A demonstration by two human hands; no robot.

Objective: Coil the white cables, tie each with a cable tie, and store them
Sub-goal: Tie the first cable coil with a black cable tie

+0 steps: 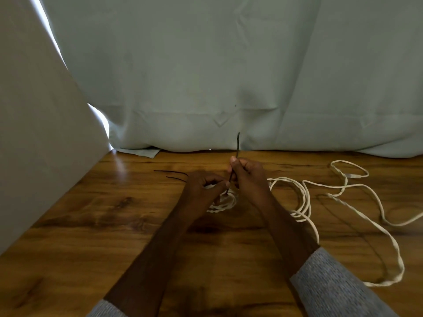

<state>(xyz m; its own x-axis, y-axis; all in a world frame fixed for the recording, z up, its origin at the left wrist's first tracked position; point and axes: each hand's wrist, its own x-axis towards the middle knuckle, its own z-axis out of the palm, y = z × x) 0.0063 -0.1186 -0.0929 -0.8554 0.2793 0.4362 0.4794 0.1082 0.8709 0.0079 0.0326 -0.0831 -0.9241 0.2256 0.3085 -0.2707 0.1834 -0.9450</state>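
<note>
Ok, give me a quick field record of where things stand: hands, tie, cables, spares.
left hand: grips the small white coil just above the table
right hand: pinches the black cable tie, its tail pointing up
tie status: runs down to the coil; whether it is closed cannot be told
loose white cable: uncoiled, sprawled on the table to the right
spare black ties: two, lying left of the hands
backdrop: pale curtain

Two hands show, the left hand and the right hand. Three thin black cable ties: one upright cable tie and two spare cable ties lying on the one wooden table. One small coiled white cable, and one loose white cable. One curtain.
</note>
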